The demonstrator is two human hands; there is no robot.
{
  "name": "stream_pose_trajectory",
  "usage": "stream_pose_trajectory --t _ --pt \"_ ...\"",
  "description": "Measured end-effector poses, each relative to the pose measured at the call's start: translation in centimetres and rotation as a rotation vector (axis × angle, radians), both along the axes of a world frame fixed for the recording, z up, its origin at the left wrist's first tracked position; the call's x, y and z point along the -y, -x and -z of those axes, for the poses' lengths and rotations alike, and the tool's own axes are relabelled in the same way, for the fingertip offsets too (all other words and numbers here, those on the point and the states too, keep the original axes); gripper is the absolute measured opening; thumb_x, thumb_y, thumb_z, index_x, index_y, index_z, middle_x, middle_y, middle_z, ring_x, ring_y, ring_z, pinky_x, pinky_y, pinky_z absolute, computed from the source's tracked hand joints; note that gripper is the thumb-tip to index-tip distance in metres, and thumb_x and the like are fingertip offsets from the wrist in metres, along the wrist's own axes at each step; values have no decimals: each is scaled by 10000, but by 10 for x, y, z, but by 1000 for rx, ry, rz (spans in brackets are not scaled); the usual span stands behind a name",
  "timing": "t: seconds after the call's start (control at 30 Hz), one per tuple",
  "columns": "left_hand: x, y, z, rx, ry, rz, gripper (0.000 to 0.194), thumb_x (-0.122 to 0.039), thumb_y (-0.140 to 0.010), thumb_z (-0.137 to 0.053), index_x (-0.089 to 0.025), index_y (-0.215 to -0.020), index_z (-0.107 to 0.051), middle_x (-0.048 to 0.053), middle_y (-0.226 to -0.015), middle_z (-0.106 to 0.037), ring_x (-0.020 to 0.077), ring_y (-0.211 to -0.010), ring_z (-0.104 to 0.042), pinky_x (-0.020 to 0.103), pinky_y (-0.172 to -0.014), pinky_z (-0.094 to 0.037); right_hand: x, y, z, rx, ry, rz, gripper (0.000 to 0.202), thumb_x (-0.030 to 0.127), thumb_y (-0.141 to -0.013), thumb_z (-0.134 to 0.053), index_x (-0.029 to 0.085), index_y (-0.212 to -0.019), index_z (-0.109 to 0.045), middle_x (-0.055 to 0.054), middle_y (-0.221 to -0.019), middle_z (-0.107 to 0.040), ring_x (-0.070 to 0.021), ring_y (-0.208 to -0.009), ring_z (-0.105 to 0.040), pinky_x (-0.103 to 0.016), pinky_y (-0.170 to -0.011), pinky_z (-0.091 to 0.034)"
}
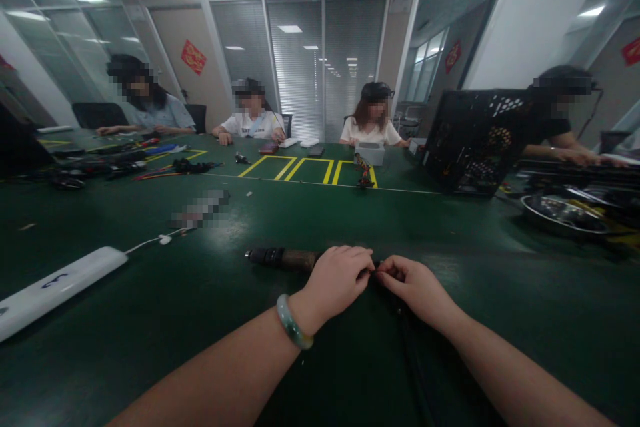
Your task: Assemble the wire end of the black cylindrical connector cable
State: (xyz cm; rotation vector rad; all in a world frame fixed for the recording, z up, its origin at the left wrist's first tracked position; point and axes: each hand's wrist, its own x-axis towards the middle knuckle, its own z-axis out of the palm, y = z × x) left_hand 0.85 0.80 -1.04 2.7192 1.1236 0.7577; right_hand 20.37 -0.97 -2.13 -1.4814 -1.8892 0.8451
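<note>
Left hand (336,281) grips the tool (287,258), well off the far edge of the bench (310,220); right hand (416,285) pinches beside it, hold unclear; work seems unfinished.

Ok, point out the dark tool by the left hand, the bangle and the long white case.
Dark tool (299,259), head view: the brown section of its body.
Bangle (289,322), head view: the outer face of its band.
Long white case (80,278), head view: its top surface.

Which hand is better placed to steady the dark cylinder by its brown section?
Probably the left hand: it covers part of the dark cylinder, right beside the brown section. The right hand is farther from that section, beyond the left's fingertips.
</note>
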Motion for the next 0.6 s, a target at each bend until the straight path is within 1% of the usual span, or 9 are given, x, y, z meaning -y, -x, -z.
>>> stream_pose_trajectory --t 0.13,0.27,0.37,0.6 --pt "0 0 0 27 0 6 126 -150 -850 -600 -219 -953 -616 -2 -1160 -629 192 -1050 -573 391 -938 -441 0 0 1 -5 6 -6 139 312 -852 -566 201 -858 -650 8 -785 -686 -155 -703 -626 -238 -612 -433" --pt "1 0 0 16 3 -15 170 -176 -840 -615 -208 -1007 -602 24 -1159 -626 210 -1050 -573 402 -938 -443 0 0 -1 -14 15 -4 140 308 -847 -571 195 -852 -652 0 -789 -692 -159 -712 -633 -239 -620 -436" --pt "0 0 1 13 4 -20 134 -209 -849 -613 -198 -982 -600 42 -1174 -616 219 -1062 -569 413 -943 -442 0 0 -1 -6 30 0 156 326 -851 -570 196 -861 -655 -4 -800 -696 -165 -726 -638 -243 -626 -438" --pt "-1 0 0 -22 9 -7 86 -200 -873 -589 -206 -958 -606 17 -1161 -623 202 -1055 -572 399 -939 -442 1 1 -3 -1 31 -4 168 343 -859 -564 208 -868 -663 3 -788 -693 -163 -711 -632 -244 -609 -426"
